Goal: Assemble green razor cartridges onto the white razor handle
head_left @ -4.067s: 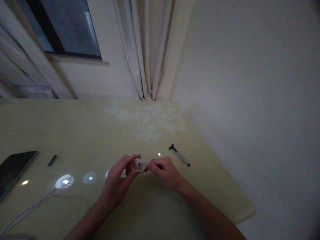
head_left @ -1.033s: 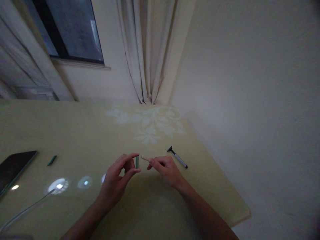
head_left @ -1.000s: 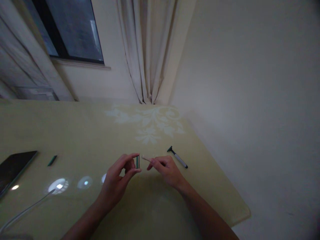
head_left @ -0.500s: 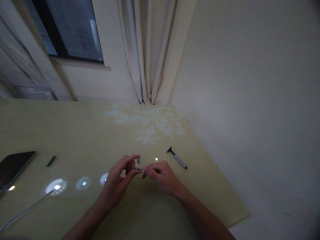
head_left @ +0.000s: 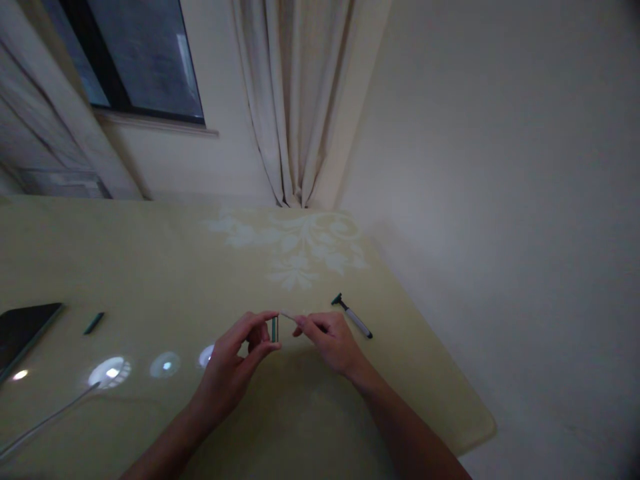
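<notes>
Between the thumb and forefinger of my left hand (head_left: 235, 353), a small green-and-black razor cartridge (head_left: 275, 329) is pinched by its ends and held upright above the table. Closed in a pinch, my right hand (head_left: 330, 340) holds a thin, pale piece (head_left: 287, 315), whose kind I cannot make out. Its tip is by the upper end of the cartridge; whether they touch is unclear. A razor (head_left: 354, 317) with a grey handle and dark head lies on the table just beyond my right hand.
On the pale yellow-green table (head_left: 150, 267), a green-and-black strip (head_left: 93, 323) lies at the left near a dark flat device (head_left: 25, 333). A white cable (head_left: 55, 417) runs along the lower left. Curtains (head_left: 295, 100) and a wall (head_left: 500, 200) stand beyond the table.
My right hand has drawn slightly right, and the pale piece has moved up from the cartridge's lower part to its upper end. More of the cartridge shows. My left hand keeps its pinch.
</notes>
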Motion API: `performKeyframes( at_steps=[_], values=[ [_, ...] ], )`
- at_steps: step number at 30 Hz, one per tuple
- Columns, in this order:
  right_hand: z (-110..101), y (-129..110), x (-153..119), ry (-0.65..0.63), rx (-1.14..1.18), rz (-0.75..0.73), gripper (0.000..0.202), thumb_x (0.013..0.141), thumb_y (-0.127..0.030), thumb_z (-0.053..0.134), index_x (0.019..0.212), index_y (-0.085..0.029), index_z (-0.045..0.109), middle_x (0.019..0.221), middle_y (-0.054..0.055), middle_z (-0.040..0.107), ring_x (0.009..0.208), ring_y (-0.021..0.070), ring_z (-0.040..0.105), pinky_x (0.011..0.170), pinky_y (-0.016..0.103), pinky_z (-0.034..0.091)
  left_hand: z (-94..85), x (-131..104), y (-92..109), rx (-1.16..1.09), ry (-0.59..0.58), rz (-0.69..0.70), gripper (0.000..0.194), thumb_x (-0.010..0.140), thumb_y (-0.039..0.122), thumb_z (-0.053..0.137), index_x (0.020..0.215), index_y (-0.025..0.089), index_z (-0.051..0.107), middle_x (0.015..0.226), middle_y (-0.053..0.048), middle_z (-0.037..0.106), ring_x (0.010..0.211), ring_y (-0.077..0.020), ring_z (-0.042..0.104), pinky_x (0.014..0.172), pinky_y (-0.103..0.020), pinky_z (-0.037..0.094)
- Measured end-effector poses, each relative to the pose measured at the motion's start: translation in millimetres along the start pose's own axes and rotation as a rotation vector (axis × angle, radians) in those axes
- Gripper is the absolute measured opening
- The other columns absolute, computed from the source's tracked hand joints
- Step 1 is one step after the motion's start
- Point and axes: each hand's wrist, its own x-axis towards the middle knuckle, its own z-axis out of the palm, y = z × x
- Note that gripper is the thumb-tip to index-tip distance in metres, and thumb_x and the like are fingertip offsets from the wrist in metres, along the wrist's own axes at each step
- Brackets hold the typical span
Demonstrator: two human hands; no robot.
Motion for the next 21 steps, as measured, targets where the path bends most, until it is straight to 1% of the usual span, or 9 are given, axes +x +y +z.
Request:
performKeyframes(
  at_steps=[2, 5, 6, 10, 15, 17, 19, 21],
  values=[
    [-0.5, 0.7, 0.6, -0.008, 0.007, -0.016, 0.062, 0.100, -0.065, 0.054, 0.084, -0.014, 0.085, 0.058, -0.002, 0.046, 0.058, 0.0125, 0.041, 0.057, 0.027, 0.027, 0.6, -0.8, -0.9, 0.003, -0.013, -0.004, 0.032, 0.093, 0.024, 0.073, 0.124, 0.027, 0.073, 0.077, 0.003, 0.061, 0.066, -0.0138, 0.060, 0.063, -0.024, 0.051],
    [-0.1, 1.3, 0.6, -0.074, 0.028, -0.031, 0.060, 0.100, -0.065, 0.055, 0.087, -0.015, 0.086, 0.059, -0.001, 0.051, 0.059, 0.0131, 0.043, 0.058, 0.027, 0.029, 1.1, -1.3, -1.7, 0.000, -0.005, -0.003, 0.032, 0.092, 0.023, 0.074, 0.124, 0.028, 0.073, 0.077, 0.003, 0.061, 0.066, -0.0137, 0.060, 0.063, -0.023, 0.051],
    [0.0, 1.4, 0.5, -0.079, 0.024, -0.024, 0.061, 0.100, -0.066, 0.055, 0.086, -0.015, 0.086, 0.058, -0.001, 0.050, 0.059, 0.0130, 0.042, 0.057, 0.027, 0.028, 1.1, -1.2, -1.7, -0.001, 0.002, -0.002, 0.032, 0.092, 0.022, 0.074, 0.123, 0.028, 0.073, 0.077, 0.004, 0.061, 0.066, -0.0136, 0.060, 0.063, -0.023, 0.051],
    [-0.8, 0.8, -0.4, -0.020, 0.004, -0.001, 0.062, 0.101, -0.065, 0.054, 0.084, -0.014, 0.085, 0.057, -0.003, 0.043, 0.056, 0.0121, 0.039, 0.056, 0.028, 0.025, 0.2, 0.2, -0.4, 0.000, 0.006, -0.003, 0.032, 0.092, 0.021, 0.074, 0.123, 0.029, 0.073, 0.078, 0.004, 0.061, 0.066, -0.0131, 0.060, 0.063, -0.022, 0.050],
    [0.5, -2.5, -3.0, -0.116, 0.041, -0.031, 0.057, 0.101, -0.061, 0.056, 0.086, -0.015, 0.086, 0.058, -0.003, 0.047, 0.057, 0.0118, 0.040, 0.056, 0.027, 0.027, -1.1, 0.9, 1.2, -0.011, 0.002, 0.001, 0.033, 0.092, 0.021, 0.073, 0.124, 0.029, 0.073, 0.077, 0.004, 0.061, 0.066, -0.0132, 0.061, 0.063, -0.022, 0.051],
    [-0.4, -2.2, -2.4, -0.083, 0.032, -0.024, 0.057, 0.101, -0.061, 0.057, 0.084, -0.014, 0.085, 0.058, -0.002, 0.047, 0.057, 0.0122, 0.041, 0.056, 0.027, 0.027, -1.4, 0.8, 1.1, -0.011, 0.002, 0.002, 0.032, 0.093, 0.022, 0.073, 0.124, 0.029, 0.073, 0.077, 0.004, 0.061, 0.066, -0.0131, 0.060, 0.063, -0.022, 0.050],
    [-1.9, -1.1, -1.4, -0.032, 0.025, -0.013, 0.058, 0.100, -0.061, 0.057, 0.083, -0.014, 0.085, 0.057, -0.002, 0.045, 0.057, 0.0122, 0.039, 0.056, 0.027, 0.026, -1.6, 0.7, 0.9, -0.009, -0.002, -0.001, 0.032, 0.093, 0.022, 0.074, 0.124, 0.029, 0.072, 0.077, 0.004, 0.061, 0.066, -0.0129, 0.060, 0.063, -0.022, 0.050],
    [-2.4, -0.2, -1.4, -0.044, 0.038, -0.019, 0.057, 0.101, -0.061, 0.057, 0.084, -0.014, 0.085, 0.057, -0.003, 0.042, 0.056, 0.0116, 0.037, 0.055, 0.027, 0.024, -1.6, 0.8, 0.8, -0.006, -0.005, -0.004, 0.032, 0.094, 0.022, 0.073, 0.125, 0.029, 0.072, 0.078, 0.004, 0.062, 0.067, -0.0128, 0.060, 0.063, -0.022, 0.050]
  ],
)
